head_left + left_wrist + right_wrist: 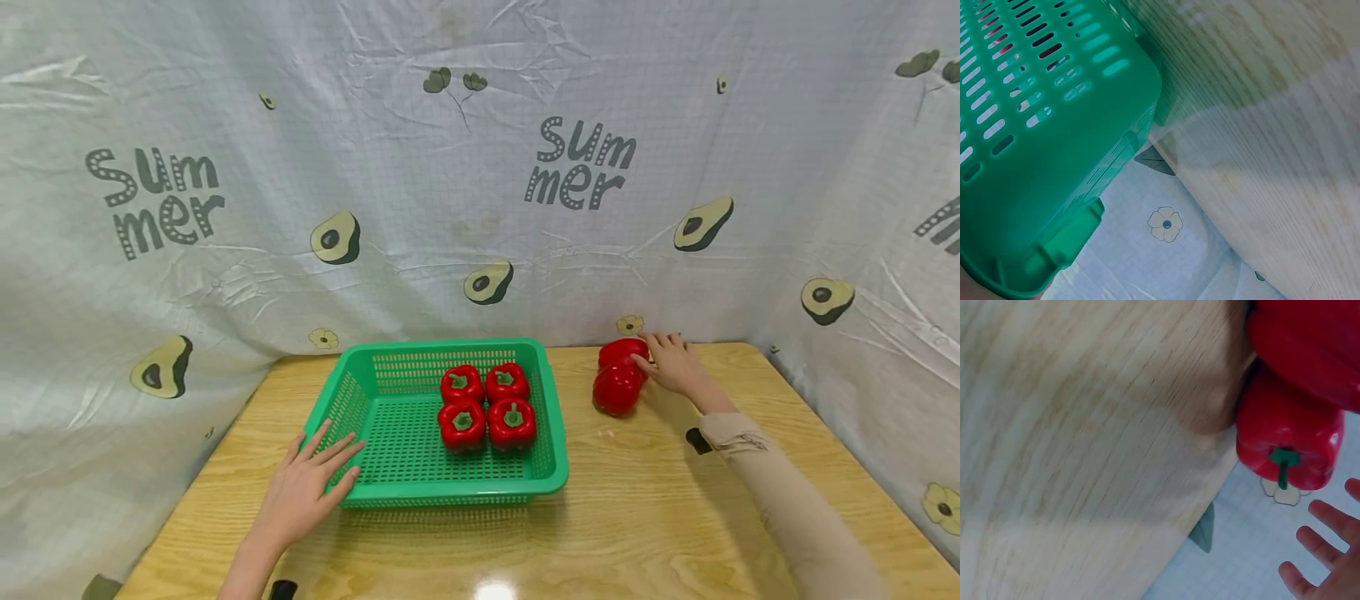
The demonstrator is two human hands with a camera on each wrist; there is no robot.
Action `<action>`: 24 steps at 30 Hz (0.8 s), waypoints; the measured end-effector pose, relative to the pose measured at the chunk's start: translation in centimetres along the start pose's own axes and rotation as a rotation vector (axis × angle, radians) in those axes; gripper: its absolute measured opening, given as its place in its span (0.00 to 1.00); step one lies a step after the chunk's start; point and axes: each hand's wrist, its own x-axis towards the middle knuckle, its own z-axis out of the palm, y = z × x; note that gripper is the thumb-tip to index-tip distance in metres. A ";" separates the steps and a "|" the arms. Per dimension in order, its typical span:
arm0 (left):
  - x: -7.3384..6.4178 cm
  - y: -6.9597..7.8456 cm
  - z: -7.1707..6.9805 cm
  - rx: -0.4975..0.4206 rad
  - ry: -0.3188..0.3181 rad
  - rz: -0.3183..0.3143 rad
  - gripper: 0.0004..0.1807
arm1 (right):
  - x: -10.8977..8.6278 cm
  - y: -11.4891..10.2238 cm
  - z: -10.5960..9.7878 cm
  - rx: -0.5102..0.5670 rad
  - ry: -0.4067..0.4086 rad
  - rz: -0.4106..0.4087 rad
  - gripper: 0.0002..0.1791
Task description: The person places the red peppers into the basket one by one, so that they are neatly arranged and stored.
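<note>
My left hand (296,493) rests with straight, spread fingers on the front left corner of a green plastic basket (555,467). Inside its right half, several red bell peppers (512,424) stand with their stems up. On the table to the right, a front bell pepper (617,392) and a rear bell pepper (621,351) lie close together. Beside the rear one is my right hand (676,367), its thumb near both. The right wrist view shows this hand's fingers (1322,547) spread, apart from the green-stemmed pepper (1288,434).
The basket and the loose peppers are on a light wooden table (637,517). Behind the table and at its sides hangs a pale cloth (405,183) printed with avocados and lettering. The table's far edge meets this cloth just behind the rear pepper.
</note>
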 end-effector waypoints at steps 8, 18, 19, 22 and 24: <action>0.0 0.0 -0.1 -0.003 -0.014 -0.004 0.20 | 0.9 0.5 0.8 0.002 -0.070 0.041 0.36; 0.1 -0.1 0.0 -0.005 -0.021 -0.006 0.20 | 1.3 0.8 0.9 0.016 -0.139 0.082 0.40; 0.1 -0.1 0.0 -0.005 -0.019 -0.004 0.20 | 1.3 0.8 0.9 0.020 -0.149 0.087 0.40; 0.1 -0.1 0.0 -0.004 -0.012 0.000 0.20 | 1.3 0.8 0.8 0.035 -0.168 0.086 0.40; 0.1 -0.1 0.0 -0.003 -0.008 0.002 0.20 | 1.3 0.8 0.7 0.047 -0.179 0.081 0.38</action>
